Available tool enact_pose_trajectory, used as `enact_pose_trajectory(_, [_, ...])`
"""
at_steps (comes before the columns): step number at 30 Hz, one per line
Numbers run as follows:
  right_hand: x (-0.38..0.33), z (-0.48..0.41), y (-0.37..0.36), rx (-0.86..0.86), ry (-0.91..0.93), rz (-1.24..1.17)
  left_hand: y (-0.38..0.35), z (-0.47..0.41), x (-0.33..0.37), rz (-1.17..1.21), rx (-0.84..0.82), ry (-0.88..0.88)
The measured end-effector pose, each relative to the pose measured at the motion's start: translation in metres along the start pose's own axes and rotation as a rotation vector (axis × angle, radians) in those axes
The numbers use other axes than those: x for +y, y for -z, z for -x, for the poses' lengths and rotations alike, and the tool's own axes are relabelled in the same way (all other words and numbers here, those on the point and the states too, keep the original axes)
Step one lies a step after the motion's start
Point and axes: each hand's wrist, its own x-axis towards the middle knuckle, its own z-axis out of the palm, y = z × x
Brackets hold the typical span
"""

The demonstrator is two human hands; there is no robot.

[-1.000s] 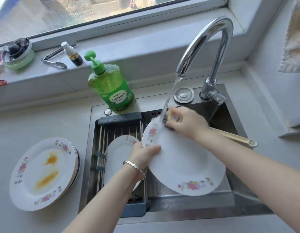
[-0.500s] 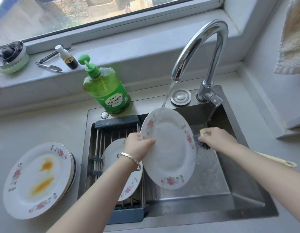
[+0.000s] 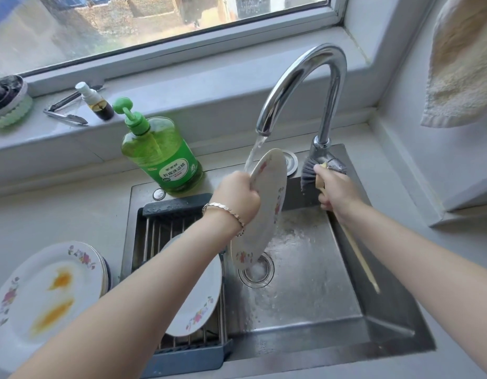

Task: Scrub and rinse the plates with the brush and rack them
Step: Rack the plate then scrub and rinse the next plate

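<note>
**Left hand.** The left hand (image 3: 238, 198) has its fingers curled over the upper rim of a round white ceramic plate with a floral border (image 3: 267, 212). A silver link bracelet (image 3: 223, 212) sits on that wrist. The plate is held nearly on edge and tilted, with its top rim directly under the spout of the curved chrome tap (image 3: 299, 77). The running water stream (image 3: 254, 150) from that spout meets the plate at its upper rim, just beside the gripping fingers. The lower rim hangs over the round steel drain (image 3: 257, 272), below the spout.

**Right hand.** The right hand (image 3: 336, 191) is wrapped round the neck of a dish brush with grey bristles and a pale wooden handle (image 3: 308, 175). The bristle head stands upright in front of the tap's base, right of the plate and apart from it. Whether it touches the tap cannot be told. The handle runs down beneath the forearm.

**Surroundings.**
- The wet stainless steel sink basin (image 3: 319, 296) lies below the tap.
- Below and left of the tap, a dark-framed metal-rod drying rack (image 3: 166, 214) holds one white floral racked plate (image 3: 201, 299), partly hidden by the left forearm.
- Further left of the tap, a stack of floral plates (image 3: 43, 296) rests on the counter. The top plate carries orange stains.
- A green pump bottle of dish soap (image 3: 160, 157) stands just left of the tap.
- A beige hanging cloth (image 3: 461, 64) is to the right of the tap.
</note>
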Motion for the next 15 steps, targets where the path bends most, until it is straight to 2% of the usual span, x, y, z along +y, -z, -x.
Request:
enact_pose_trajectory(8, [0.024, 0.009, 0.006, -0.174, 0.010, 0.205, 0.024, 0.041, -0.001, -0.070, 0.030, -0.179])
enact_pose_trajectory(15, [0.048, 0.058, 0.008, -0.282, 0.062, 0.239, 0.035, 0.084, -0.026, -0.025, 0.157, -0.254])
